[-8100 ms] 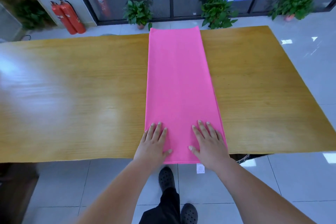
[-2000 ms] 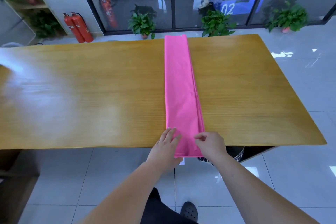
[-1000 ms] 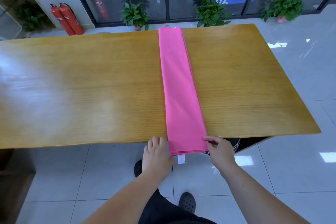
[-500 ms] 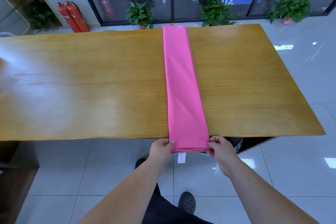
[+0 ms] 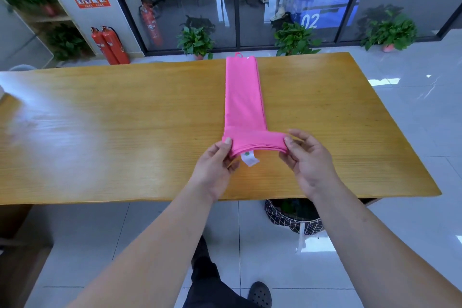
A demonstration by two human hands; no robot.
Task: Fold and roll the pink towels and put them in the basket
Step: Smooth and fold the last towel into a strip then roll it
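Fire extinguishers stand on the floor beyond the table's far left corner, well clear of the work. Over the middle of the table, the person's left hand pinches the left corner of the pink towel's near end, thumb on top and fingers curled beneath. The towel lies as a narrow, many-layered strip running from the table's far edge, where a small loop pokes past it, to about the table's centre. There its near end is lifted off the wood and held between the two hands, with a white care tag dangling under it. The right hand grips the other corner the same way, thumb and fingertips closed on the stacked edges. Below the table's near edge, toward its right end, a dark basket with a pale criss-cross pattern sits on the floor. I can't make out what, if anything, is in it.

As I read it, the lengthwise folding is done: the strip is slim and its edges line up. The rolling has barely begun, with only the near end raised and most of the strip flat on the table. What's left, I'd say, is rolling toward the table's far edge, then lowering the roll into the basket. Only this one towel shows, so I can't tell how many remain.
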